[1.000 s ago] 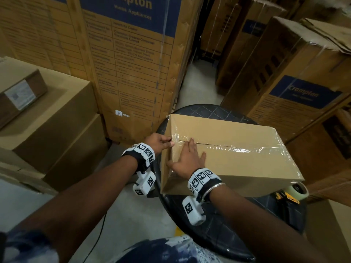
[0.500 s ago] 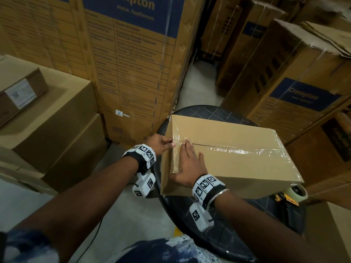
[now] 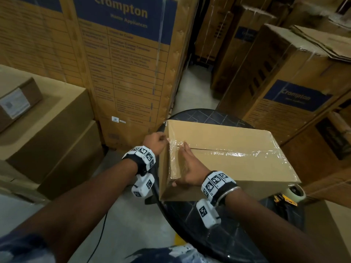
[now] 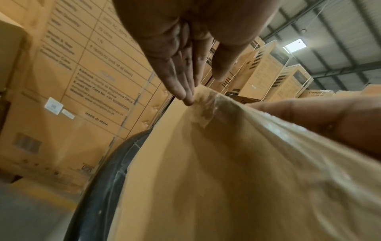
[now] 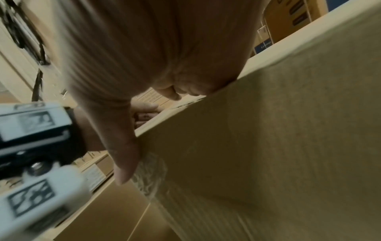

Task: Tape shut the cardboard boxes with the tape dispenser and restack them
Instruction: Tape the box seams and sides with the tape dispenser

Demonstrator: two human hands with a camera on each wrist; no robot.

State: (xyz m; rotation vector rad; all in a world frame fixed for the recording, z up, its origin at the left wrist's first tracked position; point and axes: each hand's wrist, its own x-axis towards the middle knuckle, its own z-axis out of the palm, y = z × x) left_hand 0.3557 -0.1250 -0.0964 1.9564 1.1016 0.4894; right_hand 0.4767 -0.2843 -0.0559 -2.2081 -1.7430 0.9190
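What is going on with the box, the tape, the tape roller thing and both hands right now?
Cardboard box: flaps closed, lying on the round black table.
Clear tape: stuck along the top seam, folded down the near end.
Tape dispenser: set down on the table, untouched.
Left hand: fingertips touching the box's top corner.
Right hand: flat, pressing the tape.

One plain cardboard box (image 3: pixel 224 147) sealed with clear tape (image 3: pixel 233 154), on one round dark worktop (image 3: pixel 214 118); one tape dispenser (image 3: pixel 290 196) beside it. Two hands, the left hand (image 3: pixel 154 143) and right hand (image 3: pixel 190 168), each wrist bearing one marker-tagged band. Three plain brown boxes stacked at left (image 3: pixel 47 118); at least four tall printed cartons (image 3: pixel 129 59) behind, further ones too blurred to count.
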